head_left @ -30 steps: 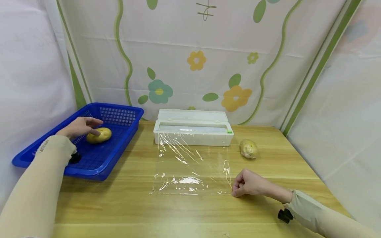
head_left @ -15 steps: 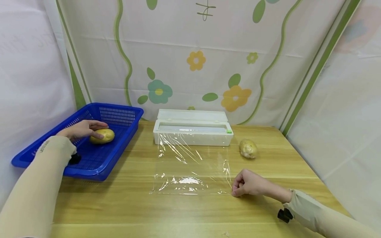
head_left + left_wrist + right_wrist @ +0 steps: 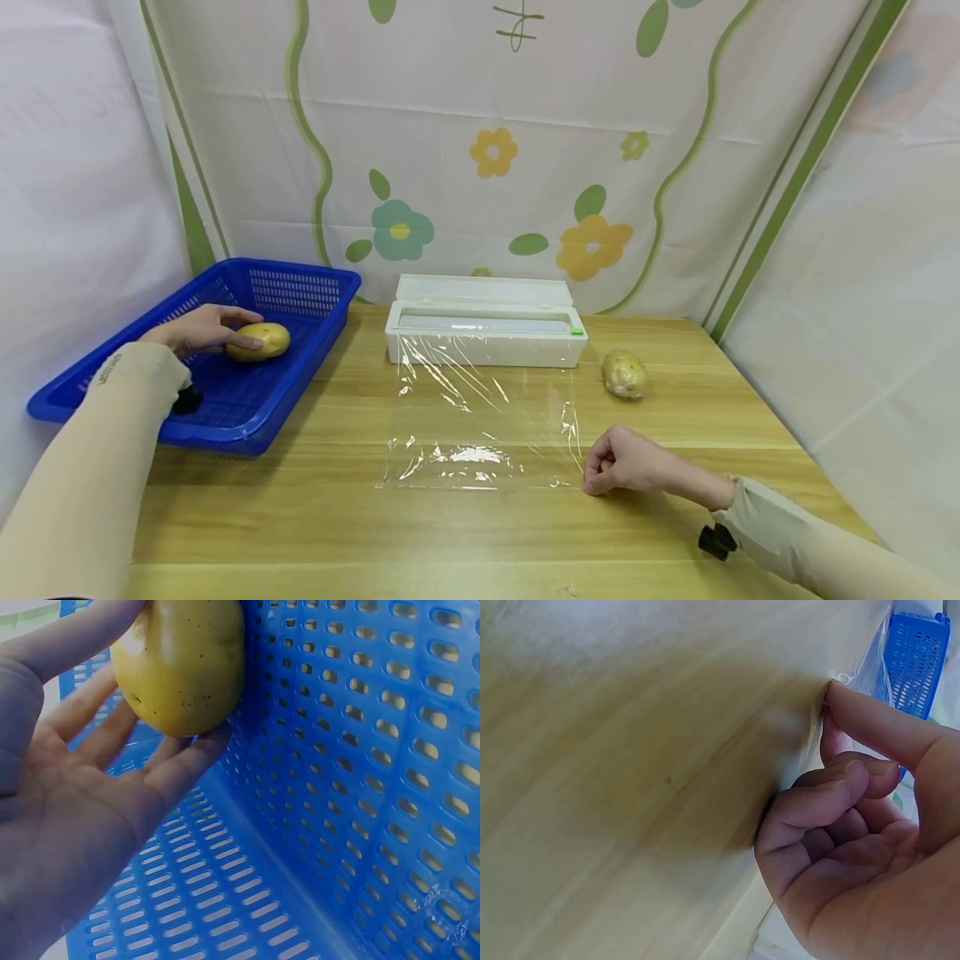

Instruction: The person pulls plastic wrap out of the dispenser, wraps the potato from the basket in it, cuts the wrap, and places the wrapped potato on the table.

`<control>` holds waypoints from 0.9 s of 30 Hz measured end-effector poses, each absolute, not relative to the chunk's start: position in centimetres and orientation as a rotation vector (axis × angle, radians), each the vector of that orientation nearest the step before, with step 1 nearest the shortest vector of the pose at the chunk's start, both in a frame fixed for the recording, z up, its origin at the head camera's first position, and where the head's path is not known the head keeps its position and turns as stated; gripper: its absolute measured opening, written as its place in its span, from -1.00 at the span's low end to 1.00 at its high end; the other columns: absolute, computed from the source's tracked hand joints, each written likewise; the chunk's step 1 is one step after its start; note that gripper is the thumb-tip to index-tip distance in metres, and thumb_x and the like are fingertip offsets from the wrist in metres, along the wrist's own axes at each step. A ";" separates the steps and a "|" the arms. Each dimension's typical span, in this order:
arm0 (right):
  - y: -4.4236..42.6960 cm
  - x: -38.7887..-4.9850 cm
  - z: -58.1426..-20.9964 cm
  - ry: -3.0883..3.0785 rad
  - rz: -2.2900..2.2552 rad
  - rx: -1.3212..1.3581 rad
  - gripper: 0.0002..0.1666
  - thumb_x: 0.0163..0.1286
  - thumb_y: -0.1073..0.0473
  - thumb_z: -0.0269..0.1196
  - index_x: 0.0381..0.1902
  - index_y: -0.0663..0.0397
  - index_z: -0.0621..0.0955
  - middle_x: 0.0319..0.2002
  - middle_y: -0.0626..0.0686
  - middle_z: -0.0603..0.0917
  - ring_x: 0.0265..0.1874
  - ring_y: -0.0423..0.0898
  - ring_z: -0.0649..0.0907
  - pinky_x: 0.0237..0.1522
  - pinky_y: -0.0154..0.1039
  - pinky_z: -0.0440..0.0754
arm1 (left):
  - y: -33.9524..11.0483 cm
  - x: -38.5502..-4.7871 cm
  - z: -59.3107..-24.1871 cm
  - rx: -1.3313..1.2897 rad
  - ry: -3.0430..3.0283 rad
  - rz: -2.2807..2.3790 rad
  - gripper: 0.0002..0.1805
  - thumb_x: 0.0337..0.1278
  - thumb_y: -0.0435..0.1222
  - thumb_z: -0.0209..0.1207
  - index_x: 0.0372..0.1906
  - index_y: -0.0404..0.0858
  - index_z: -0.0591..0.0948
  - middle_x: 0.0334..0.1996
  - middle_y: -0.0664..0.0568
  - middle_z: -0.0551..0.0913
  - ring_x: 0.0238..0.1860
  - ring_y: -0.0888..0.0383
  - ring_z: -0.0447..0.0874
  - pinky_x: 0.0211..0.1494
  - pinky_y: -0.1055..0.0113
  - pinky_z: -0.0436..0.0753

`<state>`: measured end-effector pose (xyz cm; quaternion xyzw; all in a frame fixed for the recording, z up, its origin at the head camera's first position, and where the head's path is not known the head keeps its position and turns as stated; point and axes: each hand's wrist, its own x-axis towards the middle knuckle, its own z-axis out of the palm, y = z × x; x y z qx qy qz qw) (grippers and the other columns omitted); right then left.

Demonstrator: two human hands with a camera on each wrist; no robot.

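Observation:
Inside the blue basket [image 3: 247, 433], my left hand [image 3: 198, 327] has its thumb and fingers around a yellow potato [image 3: 258, 342]. The left wrist view shows the potato [image 3: 180, 667] between the thumb and fingers of the hand [image 3: 82, 795], close to the basket's perforated wall [image 3: 360, 735]. My right hand [image 3: 626, 461] pinches the near right corner of a clear plastic film [image 3: 480, 425], which runs from a white box [image 3: 487, 350] over the table. In the right wrist view the thumb and forefinger of the hand [image 3: 870, 817] meet at the film's edge, other fingers curled.
A second potato [image 3: 624, 374], with a shiny film-like surface, lies on the wooden table [image 3: 360, 542] to the right of the box. The box's lid [image 3: 483, 290] stands raised at the back. Behind the table hangs a white cloth [image 3: 450, 83] with printed flowers.
My left hand and the potato under it have shifted slightly to the right in the basket, and the fingers have closed around the potato. My right hand and the film have stayed in place.

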<state>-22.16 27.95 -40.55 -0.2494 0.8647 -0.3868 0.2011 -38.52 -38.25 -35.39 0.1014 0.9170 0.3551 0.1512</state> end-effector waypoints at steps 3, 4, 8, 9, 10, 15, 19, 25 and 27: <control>27.9 -22.2 -40.4 2.427 -1.068 -0.691 -0.88 0.14 0.28 0.48 -0.52 0.12 0.71 -0.72 -0.12 0.48 -0.73 -0.32 0.31 -0.67 -0.46 0.21 | -38.3 -38.6 -35.5 0.346 2.633 1.041 -0.17 0.18 -0.10 0.35 0.41 -0.45 0.29 0.35 -0.49 0.17 0.29 -0.35 0.21 0.19 -0.15 0.41; 27.9 -22.2 -40.4 2.432 -1.064 -0.689 -0.88 0.14 0.28 0.48 -0.52 0.11 0.71 -0.72 -0.12 0.48 -0.74 -0.32 0.31 -0.67 -0.46 0.21 | -38.3 -38.7 -35.5 0.358 2.627 1.051 -0.18 0.17 -0.12 0.35 0.41 -0.44 0.30 0.36 -0.49 0.16 0.29 -0.34 0.19 0.20 -0.14 0.40; 27.8 -22.2 -40.4 2.446 -1.051 -0.674 -0.89 0.14 0.28 0.48 -0.51 0.10 0.72 -0.72 -0.12 0.49 -0.74 -0.31 0.32 -0.67 -0.46 0.23 | -38.2 -38.7 -35.6 0.379 2.593 1.082 -0.18 0.16 -0.15 0.36 0.42 -0.43 0.29 0.38 -0.48 0.10 0.29 -0.32 0.16 0.21 -0.08 0.36; 27.8 -22.2 -40.4 2.448 -1.049 -0.673 -0.89 0.14 0.28 0.48 -0.51 0.10 0.72 -0.72 -0.12 0.48 -0.74 -0.31 0.32 -0.67 -0.46 0.23 | -38.1 -38.7 -35.6 0.379 2.586 1.090 -0.18 0.16 -0.16 0.36 0.42 -0.43 0.29 0.38 -0.47 0.12 0.30 -0.31 0.18 0.22 -0.08 0.36; 27.8 -22.2 -40.4 2.448 -1.048 -0.675 -0.88 0.14 0.28 0.48 -0.51 0.10 0.72 -0.72 -0.12 0.48 -0.74 -0.31 0.32 -0.67 -0.46 0.23 | -38.1 -38.7 -35.6 0.381 2.583 1.094 -0.18 0.16 -0.16 0.36 0.42 -0.43 0.29 0.38 -0.46 0.14 0.30 -0.30 0.19 0.22 -0.08 0.37; 27.8 -22.2 -40.5 2.454 -1.036 -0.675 -0.88 0.13 0.26 0.49 -0.53 0.06 0.72 -0.73 -0.14 0.50 -0.73 -0.32 0.33 -0.67 -0.46 0.23 | -38.0 -38.8 -36.0 0.379 2.569 1.094 -0.17 0.20 -0.13 0.33 0.43 -0.44 0.25 0.37 -0.46 0.18 0.33 -0.33 0.18 0.28 -0.19 0.29; 27.8 -22.3 -40.7 2.456 -1.035 -0.691 -0.88 0.13 0.24 0.49 -0.53 0.03 0.73 -0.73 -0.16 0.50 -0.73 -0.33 0.33 -0.66 -0.46 0.23 | -38.1 -38.7 -36.2 0.357 2.541 1.094 -0.17 0.24 -0.12 0.30 0.45 -0.45 0.21 0.37 -0.45 0.19 0.32 -0.30 0.22 0.28 -0.16 0.34; 28.0 -22.3 -40.7 2.466 -1.021 -0.681 -0.88 0.14 0.24 0.48 -0.53 0.02 0.73 -0.73 -0.16 0.50 -0.73 -0.32 0.31 -0.66 -0.46 0.23 | -37.8 -39.0 -36.1 0.338 2.534 1.097 -0.17 0.28 -0.13 0.27 0.45 -0.48 0.18 0.34 -0.49 0.22 0.28 -0.26 0.31 0.20 -0.06 0.47; 28.0 -22.3 -40.6 2.473 -1.010 -0.689 -0.87 0.14 0.24 0.48 -0.53 0.02 0.73 -0.73 -0.17 0.50 -0.73 -0.32 0.32 -0.66 -0.46 0.23 | -37.7 -39.1 -36.0 0.328 2.551 1.075 -0.16 0.27 -0.10 0.27 0.43 -0.51 0.19 0.31 -0.50 0.25 0.25 -0.24 0.35 0.19 -0.04 0.50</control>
